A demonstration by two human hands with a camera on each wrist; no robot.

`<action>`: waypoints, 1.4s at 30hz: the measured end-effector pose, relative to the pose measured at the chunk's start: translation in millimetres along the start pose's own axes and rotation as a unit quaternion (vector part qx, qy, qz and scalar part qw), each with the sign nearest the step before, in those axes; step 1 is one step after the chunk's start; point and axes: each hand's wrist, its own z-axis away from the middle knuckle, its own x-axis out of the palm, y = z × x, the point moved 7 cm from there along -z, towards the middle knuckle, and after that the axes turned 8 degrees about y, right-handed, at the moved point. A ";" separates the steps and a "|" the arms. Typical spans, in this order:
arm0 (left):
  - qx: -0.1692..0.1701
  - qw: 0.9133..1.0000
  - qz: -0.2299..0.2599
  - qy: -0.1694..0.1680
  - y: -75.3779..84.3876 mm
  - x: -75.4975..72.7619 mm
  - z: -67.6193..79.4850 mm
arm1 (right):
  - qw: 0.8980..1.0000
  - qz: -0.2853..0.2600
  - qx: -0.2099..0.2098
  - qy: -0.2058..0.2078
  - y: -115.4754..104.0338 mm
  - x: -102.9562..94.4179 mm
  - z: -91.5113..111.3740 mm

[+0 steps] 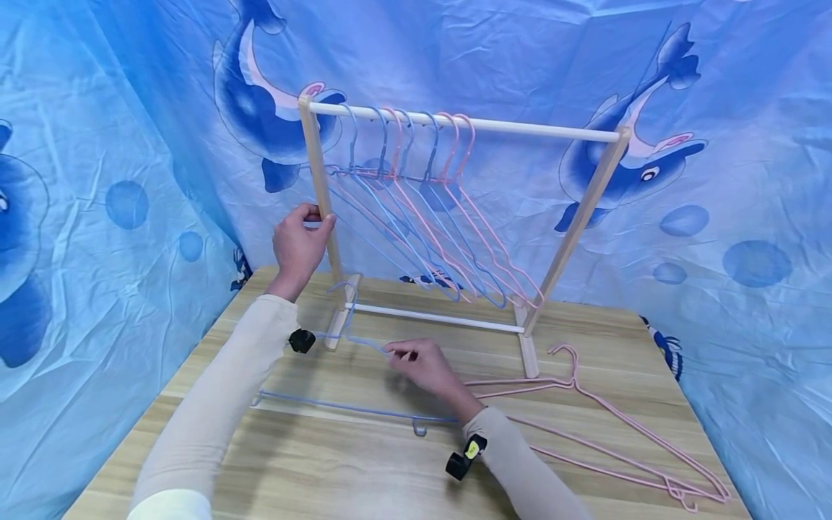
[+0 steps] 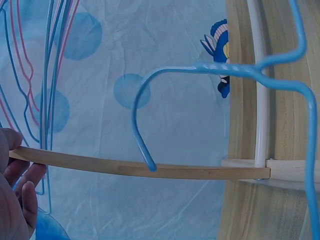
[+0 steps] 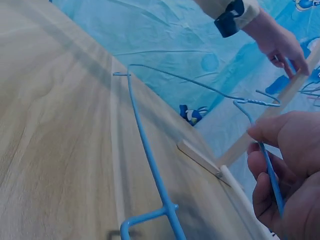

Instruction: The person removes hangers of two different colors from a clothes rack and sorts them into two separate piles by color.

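Note:
My left hand grips the left wooden upright of a small clothes rack, thumb on the near side. Between the thumb and fingers of my right hand, a blue clothes hanger is held by one shoulder, in front of the rack and over the table. Its hook points toward the rack's left side and crosses the upright in the left wrist view. Several blue and pink hangers hang from the white top rail, bunched toward its left and middle.
Pink hangers lie on the wooden table at the right, partly behind my right forearm. A white lower bar joins the rack's feet. Blue cloth printed with dolphins hangs behind and beside the table.

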 end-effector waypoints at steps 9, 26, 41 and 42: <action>0.006 1.000 -0.001 0.008 1.7 -1.3 0.8 | 0.999 0.006 0.003 0.038 3.0 10.8 -2.8; 0.000 1.000 -0.002 0.006 2.7 -1.2 0.4 | 0.997 0.032 0.014 0.062 14.2 23.7 -6.1; 0.002 1.000 0.002 0.007 2.1 -0.5 0.2 | 0.993 0.102 0.008 0.061 27.2 35.5 -6.1; 0.002 1.000 0.003 0.007 1.8 -0.6 0.3 | 0.993 0.105 0.013 0.059 28.0 36.2 -5.8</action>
